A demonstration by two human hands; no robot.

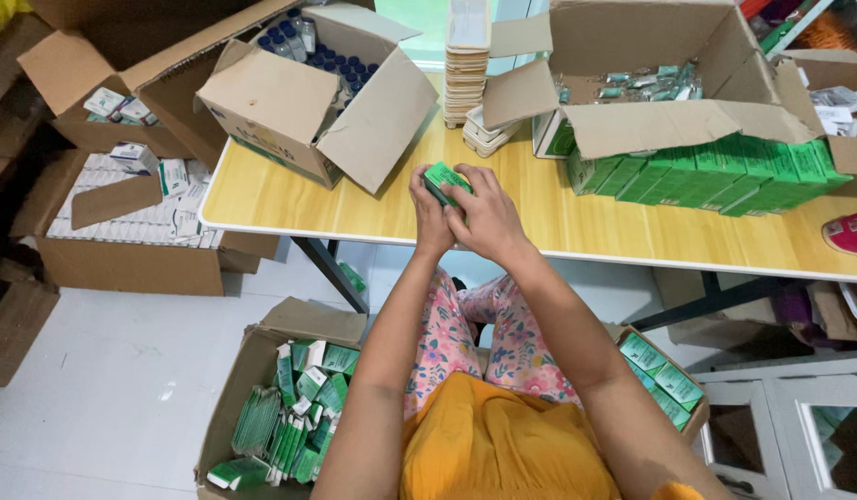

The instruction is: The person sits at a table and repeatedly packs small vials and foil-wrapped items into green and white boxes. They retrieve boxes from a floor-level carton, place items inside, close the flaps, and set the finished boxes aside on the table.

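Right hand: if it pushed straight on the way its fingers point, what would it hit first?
The right hand points up-left, wrapped over the green box. Beyond that, probably the open carton of vials, though depth is unclear.

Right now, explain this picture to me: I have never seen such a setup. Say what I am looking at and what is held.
One camera, worn on a person's head, looks down at their own two bare hands. The left hand and right hand together hold a small green box over a wooden table. On the table stand an open carton of vials, a stack of trays, another open carton and a row of green boxes. On the floor, a carton of flat green boxes sits by the person's knee.
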